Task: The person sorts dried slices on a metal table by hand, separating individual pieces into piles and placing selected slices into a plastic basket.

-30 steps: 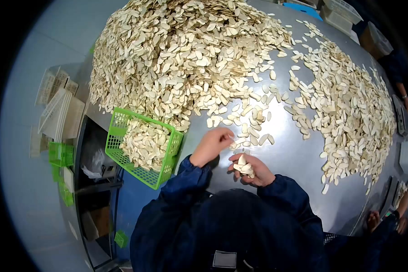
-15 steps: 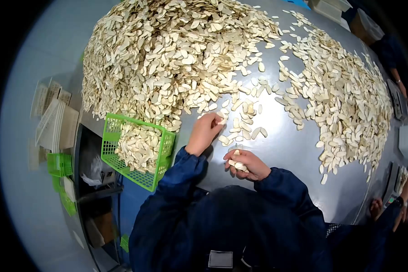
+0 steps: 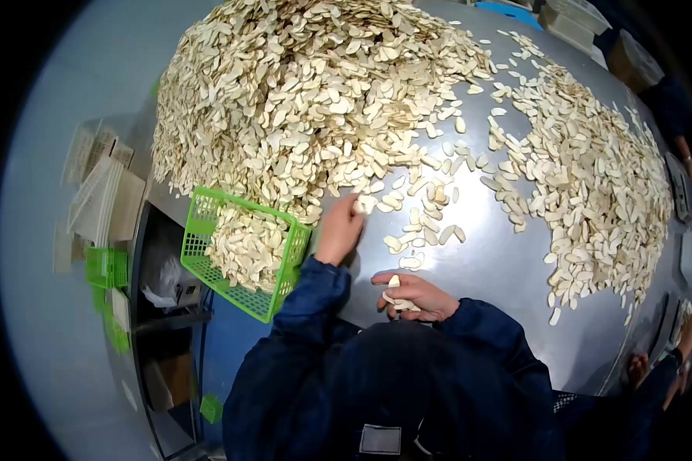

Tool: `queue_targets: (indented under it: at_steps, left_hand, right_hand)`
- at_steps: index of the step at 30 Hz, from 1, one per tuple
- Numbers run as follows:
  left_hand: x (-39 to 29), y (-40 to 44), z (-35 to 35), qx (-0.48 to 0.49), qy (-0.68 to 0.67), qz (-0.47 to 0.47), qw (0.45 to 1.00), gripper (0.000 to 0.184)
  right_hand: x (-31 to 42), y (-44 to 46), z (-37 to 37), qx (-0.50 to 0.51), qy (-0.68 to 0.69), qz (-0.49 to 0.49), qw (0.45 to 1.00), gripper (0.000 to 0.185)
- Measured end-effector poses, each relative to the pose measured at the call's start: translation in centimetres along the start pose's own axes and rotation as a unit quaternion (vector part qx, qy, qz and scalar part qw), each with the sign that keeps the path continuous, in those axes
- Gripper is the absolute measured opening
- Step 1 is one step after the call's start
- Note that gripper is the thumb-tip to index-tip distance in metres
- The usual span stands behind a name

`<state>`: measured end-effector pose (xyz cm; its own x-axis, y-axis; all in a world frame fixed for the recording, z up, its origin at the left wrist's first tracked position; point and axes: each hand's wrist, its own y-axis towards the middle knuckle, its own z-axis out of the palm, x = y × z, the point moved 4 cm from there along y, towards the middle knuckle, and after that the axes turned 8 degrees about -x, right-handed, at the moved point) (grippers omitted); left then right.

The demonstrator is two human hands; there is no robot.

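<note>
My left hand (image 3: 340, 232) pinches a few pale, flat dried slices (image 3: 364, 204) between its fingertips, just above the near edge of the big heap (image 3: 300, 100). Nearer my body, my right hand (image 3: 427, 298) is curled around several of the same slices (image 3: 400, 303), one poking up by the forefinger. Loose slices (image 3: 419, 223) are scattered on the metal table (image 3: 484, 269) between and beyond my hands. To the left of my left forearm, a green plastic basket (image 3: 283, 269) is tilted and partly filled with slices.
A second spread of slices (image 3: 592, 177) covers the table's right side. Co-workers' hands (image 3: 688, 338) and scales (image 3: 680, 188) are along the right edge. Pale trays (image 3: 104, 207) and small green baskets (image 3: 106, 267) stand at left. A blue item (image 3: 507, 12) lies at the far edge.
My left hand has shifted slightly left across the table, toward the basket, with slices in its fingertips. My right hand has drawn closer to my body, its forefinger straighter. The view has shifted a little.
</note>
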<state>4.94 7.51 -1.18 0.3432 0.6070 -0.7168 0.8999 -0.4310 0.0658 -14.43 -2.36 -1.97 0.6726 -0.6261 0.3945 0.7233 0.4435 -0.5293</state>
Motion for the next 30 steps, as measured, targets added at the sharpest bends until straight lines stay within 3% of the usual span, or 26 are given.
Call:
queue_targets:
  at_steps: [3,5,6,7,8,10,11,13,16,19,21,23,27,29,30]
  left_hand:
    - [-4.3,-0.7,5.8,0.128,-0.123,0.077,0.981,0.043]
    - [-8.9,-1.1,7.4,0.24,-0.179,0.109,0.948,0.042]
    - [-10.2,-0.7,7.9,0.238,-0.214,0.115,0.94,0.041]
    - [-11.4,-0.2,8.2,0.237,-0.248,0.121,0.931,0.04]
    - [-11.7,0.7,8.2,0.21,-0.247,0.116,0.939,0.039]
    - [-11.2,2.5,7.7,0.135,-0.203,0.122,0.962,0.039]
    - [-10.5,3.2,7.3,0.079,-0.134,0.124,0.98,0.039]
    - [-9.1,4.3,6.5,-0.078,0.004,0.159,0.984,0.039]
    - [-9.4,5.5,6.7,-0.234,0.117,0.229,0.938,0.038]
    - [-10.6,4.7,9.5,-0.087,0.092,0.27,0.954,0.032]
    - [-11.6,3.3,10.2,-0.002,0.018,0.259,0.966,0.018]
    - [-11.8,3.1,10.5,0.1,-0.085,0.192,0.973,0.017]
    - [-11.8,7.7,9.9,-0.065,0.007,0.205,0.977,0.013]
    - [-11.3,10.1,9.9,-0.104,0.079,0.235,0.963,0.013]
    - [-11.0,11.2,10.5,-0.076,0.132,0.206,0.967,0.015]
  right_hand:
    - [0.8,0.0,-1.2,-0.003,0.007,-0.017,1.0,0.048]
    - [3.1,-1.4,-3.1,-0.072,0.004,-0.066,0.995,0.031]
    - [4.2,-2.0,-5.1,-0.089,0.088,-0.136,0.983,0.022]
    - [5.9,-3.5,-6.5,-0.143,0.142,-0.185,0.962,0.027]
    - [7.5,-5.2,-8.9,-0.218,0.125,-0.28,0.927,0.034]
    - [8.8,-8.1,-14.3,-0.222,0.24,-0.405,0.854,0.043]
    - [9.0,-9.2,-15.4,-0.196,0.289,-0.451,0.821,0.045]
    - [9.6,-11.2,-14.3,-0.203,0.259,-0.48,0.813,0.049]
    - [9.3,-9.6,-11.3,-0.105,0.25,-0.422,0.865,0.051]
    - [8.9,-7.7,-10.1,-0.078,0.134,-0.367,0.917,0.049]
    - [8.7,-7.4,-9.6,-0.083,0.127,-0.355,0.922,0.047]
    - [8.8,-7.8,-9.8,-0.08,0.11,-0.373,0.918,0.043]
    - [8.9,-7.9,-10.7,-0.111,0.127,-0.382,0.909,0.04]
    - [9.0,-7.8,-10.7,-0.123,0.128,-0.379,0.908,0.039]
    - [9.0,-7.7,-10.5,-0.121,0.125,-0.381,0.908,0.038]
